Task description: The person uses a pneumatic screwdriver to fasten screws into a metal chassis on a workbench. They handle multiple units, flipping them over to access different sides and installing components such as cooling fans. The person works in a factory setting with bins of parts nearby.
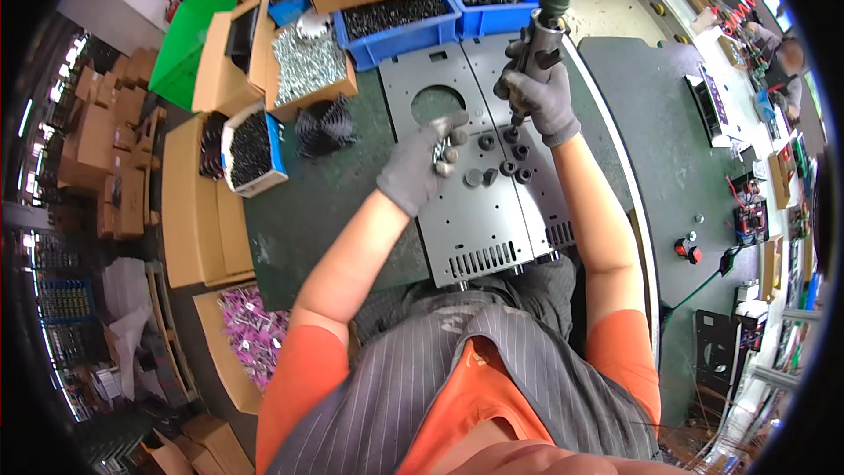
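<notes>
Right hand (538,92) gripping powered screwdriver (542,31), upright over grey metal panel (479,202) on worktop (299,220). Left hand (420,165) closed on small screws (440,151), beside black rubber feet (501,163). Advice: keep bit vertical, seat screw squarely, steady panel.

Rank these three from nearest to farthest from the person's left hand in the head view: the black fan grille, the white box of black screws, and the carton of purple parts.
From the left hand:
1. Black fan grille, on the mat just to its left.
2. White box of black screws, farther left, past the grille.
3. Carton of purple parts, low at the left, by the elbow.
</notes>
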{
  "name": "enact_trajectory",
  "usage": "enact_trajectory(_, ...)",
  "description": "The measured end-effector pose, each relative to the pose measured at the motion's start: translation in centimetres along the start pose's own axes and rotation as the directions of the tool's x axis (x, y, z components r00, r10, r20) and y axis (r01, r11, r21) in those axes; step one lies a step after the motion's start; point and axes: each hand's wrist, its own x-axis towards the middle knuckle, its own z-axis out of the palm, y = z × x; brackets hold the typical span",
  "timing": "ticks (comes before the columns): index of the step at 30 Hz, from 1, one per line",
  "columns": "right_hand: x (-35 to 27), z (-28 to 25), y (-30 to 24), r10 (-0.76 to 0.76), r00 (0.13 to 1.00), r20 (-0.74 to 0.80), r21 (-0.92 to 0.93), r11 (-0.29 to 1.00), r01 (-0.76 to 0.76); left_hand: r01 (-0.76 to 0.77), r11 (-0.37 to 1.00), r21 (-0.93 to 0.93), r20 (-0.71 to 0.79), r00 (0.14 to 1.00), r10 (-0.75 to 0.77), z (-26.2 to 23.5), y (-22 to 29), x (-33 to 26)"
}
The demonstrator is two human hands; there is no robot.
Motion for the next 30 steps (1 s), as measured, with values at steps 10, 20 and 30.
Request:
enact_trajectory(10, -6.7, 2.3, -5.8, -0.259, 0.944, -0.203, 0.425, 0.846, 0.323, -0.198, 0.963, -0.183, -0.014, 0.98, 0.198, -2.6, -1.4, -1.8)
enact_trajectory(20, -12.0, 1.7, -6.9, -0.445, 0.885, -0.139, 0.542, 0.714, 0.444, 0.116, 0.986, -0.123, 0.279, 0.957, -0.078, 3.3, -5.6, -6.0)
enact_trajectory(30, -13.4, -0.2, -7.3, -0.486, 0.862, -0.143, 0.584, 0.662, 0.47, 0.267, 0.944, -0.195, 0.29, 0.935, -0.204, 5.9, -6.4, -6.3)
